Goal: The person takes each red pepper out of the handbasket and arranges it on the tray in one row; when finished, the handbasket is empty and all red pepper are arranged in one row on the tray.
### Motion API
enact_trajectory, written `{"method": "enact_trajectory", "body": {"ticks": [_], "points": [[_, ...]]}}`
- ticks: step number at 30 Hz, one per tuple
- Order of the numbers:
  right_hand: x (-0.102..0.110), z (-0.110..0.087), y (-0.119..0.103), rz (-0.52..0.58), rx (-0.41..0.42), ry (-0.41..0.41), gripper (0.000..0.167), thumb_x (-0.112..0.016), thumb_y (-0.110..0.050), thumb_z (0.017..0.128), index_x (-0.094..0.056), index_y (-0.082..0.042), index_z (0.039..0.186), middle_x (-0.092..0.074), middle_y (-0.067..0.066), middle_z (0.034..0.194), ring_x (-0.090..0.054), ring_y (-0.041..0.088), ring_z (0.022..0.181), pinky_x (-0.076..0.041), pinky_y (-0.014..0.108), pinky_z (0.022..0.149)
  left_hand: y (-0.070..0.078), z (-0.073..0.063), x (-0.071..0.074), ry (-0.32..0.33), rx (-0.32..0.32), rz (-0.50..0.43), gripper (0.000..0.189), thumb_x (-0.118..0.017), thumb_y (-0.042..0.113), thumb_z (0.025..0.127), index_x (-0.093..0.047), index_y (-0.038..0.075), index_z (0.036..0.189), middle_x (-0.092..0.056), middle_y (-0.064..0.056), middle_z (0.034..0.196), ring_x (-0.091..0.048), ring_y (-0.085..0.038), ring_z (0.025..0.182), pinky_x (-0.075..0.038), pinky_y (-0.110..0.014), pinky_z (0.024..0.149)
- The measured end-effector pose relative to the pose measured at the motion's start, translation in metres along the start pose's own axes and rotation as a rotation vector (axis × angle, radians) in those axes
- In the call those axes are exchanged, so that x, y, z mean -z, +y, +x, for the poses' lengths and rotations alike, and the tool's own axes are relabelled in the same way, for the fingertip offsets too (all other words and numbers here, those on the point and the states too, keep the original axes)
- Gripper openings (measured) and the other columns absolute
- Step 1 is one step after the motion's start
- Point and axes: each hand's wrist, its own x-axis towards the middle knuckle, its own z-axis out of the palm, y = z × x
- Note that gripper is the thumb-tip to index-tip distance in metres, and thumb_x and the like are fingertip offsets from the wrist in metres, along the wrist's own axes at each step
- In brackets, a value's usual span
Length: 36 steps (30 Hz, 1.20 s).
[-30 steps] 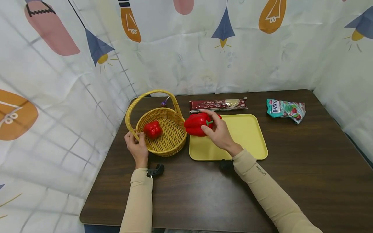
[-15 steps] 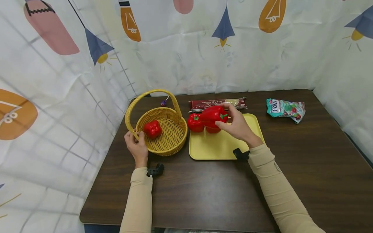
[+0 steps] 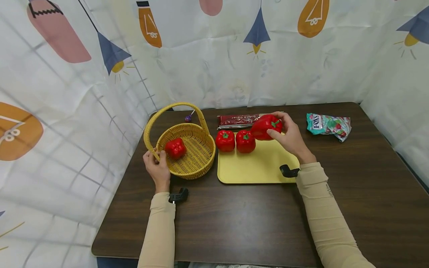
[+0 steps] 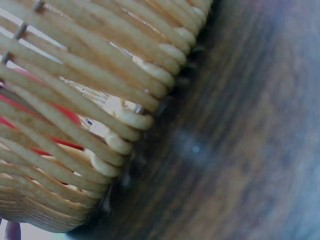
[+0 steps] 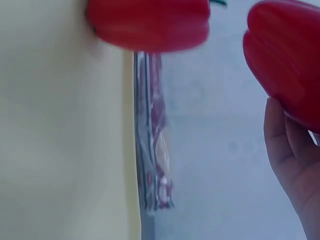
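Note:
My left hand [image 3: 158,169] grips the left base of the handle on the yellow wicker basket [image 3: 197,163], and one red bell pepper [image 3: 175,149] lies inside. Above the right back part of the yellow tray [image 3: 258,169], my right hand [image 3: 291,136] holds another red bell pepper [image 3: 264,127] by its stem end. Two more peppers, a left one [image 3: 225,141] and a right one [image 3: 245,142], stand side by side at the tray's back left, stems up. Through the weave in the left wrist view, red of the basket's pepper [image 4: 65,117] shows.
Behind the tray lies a dark red spaghetti packet [image 3: 238,121], partly covered by the held pepper. A teal FOX'S candy bag [image 3: 328,126] is at the back right. A purple lollipop [image 3: 188,118] sits behind the basket. A patterned cloth wall [image 3: 214,74] stands behind the brown table [image 3: 214,223].
My right hand has carried its pepper rightward from beside the basket to over the tray's right back part, uncovering the two standing peppers. The left hand and basket stay put.

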Motion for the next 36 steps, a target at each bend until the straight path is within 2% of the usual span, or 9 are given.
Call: {"method": "enact_trajectory", "body": {"ticks": [6,11,14,19,25,36], "points": [[0.012,-0.002,0.005,-0.036,-0.031,0.024,0.057,-0.065,-0.011,0.089,-0.040,-0.005,0.140,-0.052,0.016,0.134,-0.049,0.020,0.110,-0.047,0.018,0.083,0.000,0.000,0.000,0.006,-0.003,-0.003,0.024,-0.062,0.011,0.095,-0.058,-0.012,0.088,-0.042,-0.040,0.122,-0.045,-0.010,0.104,-0.039,-0.020,0.082],[0.017,-0.002,0.011,-0.069,-0.077,-0.002,0.058,-0.062,-0.013,0.091,-0.038,-0.005,0.143,-0.048,0.018,0.139,-0.048,0.027,0.112,-0.048,0.017,0.078,-0.001,0.000,0.001,0.008,-0.004,-0.001,0.027,-0.062,0.013,0.095,-0.057,-0.013,0.088,-0.043,-0.040,0.122,-0.045,-0.013,0.104,-0.038,-0.020,0.081],[0.018,-0.002,0.016,-0.099,-0.128,-0.026,0.059,-0.063,-0.017,0.092,-0.038,-0.008,0.144,-0.048,0.017,0.139,-0.048,0.030,0.112,-0.049,0.021,0.076,0.000,0.000,0.001,0.004,-0.001,-0.001,0.027,-0.062,0.013,0.095,-0.058,-0.013,0.088,-0.042,-0.040,0.122,-0.045,-0.011,0.103,-0.038,-0.020,0.081],[0.019,-0.002,0.027,-0.176,-0.172,-0.078,0.061,-0.064,-0.021,0.092,-0.037,-0.008,0.145,-0.048,0.018,0.139,-0.049,0.034,0.111,-0.050,0.032,0.080,0.001,0.000,0.000,0.000,0.001,-0.003,0.026,-0.062,0.013,0.095,-0.058,-0.012,0.088,-0.042,-0.040,0.122,-0.044,-0.008,0.100,-0.037,-0.021,0.080],[0.015,0.001,0.036,-0.185,-0.219,-0.124,0.058,-0.066,-0.025,0.090,-0.041,-0.009,0.140,-0.050,0.017,0.135,-0.051,0.035,0.111,-0.050,0.045,0.085,0.001,0.001,0.000,0.002,-0.010,-0.010,0.025,-0.061,0.012,0.095,-0.055,-0.010,0.085,-0.043,-0.040,0.122,-0.045,-0.008,0.096,-0.036,-0.022,0.078],[0.004,0.002,0.047,-0.217,-0.241,-0.193,0.057,-0.068,-0.024,0.088,-0.044,-0.010,0.138,-0.051,0.016,0.133,-0.051,0.035,0.114,-0.048,0.053,0.091,0.001,0.000,0.000,-0.007,0.006,-0.014,0.021,-0.061,0.013,0.095,-0.056,-0.004,0.083,-0.042,-0.040,0.122,-0.047,-0.009,0.099,-0.039,-0.023,0.080]]}}
